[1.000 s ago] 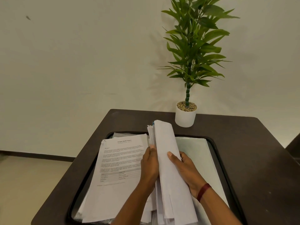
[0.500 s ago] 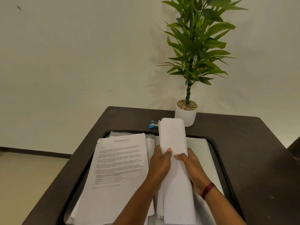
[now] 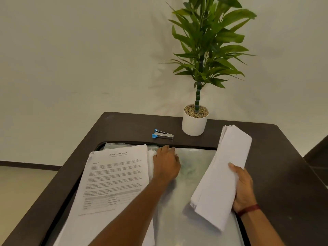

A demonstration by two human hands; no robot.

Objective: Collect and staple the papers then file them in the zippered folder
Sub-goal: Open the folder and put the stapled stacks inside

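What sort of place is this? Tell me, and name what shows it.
Likely an office or study desk: a dark table against a plain wall carries printed report pages, a blue stapler and a potted plant; the right hand grips a paper bundle.

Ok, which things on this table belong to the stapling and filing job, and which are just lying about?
For the job: paper bundle in the right hand, printed report stack, blue stapler, zippered folder.
Just lying about: potted plant.
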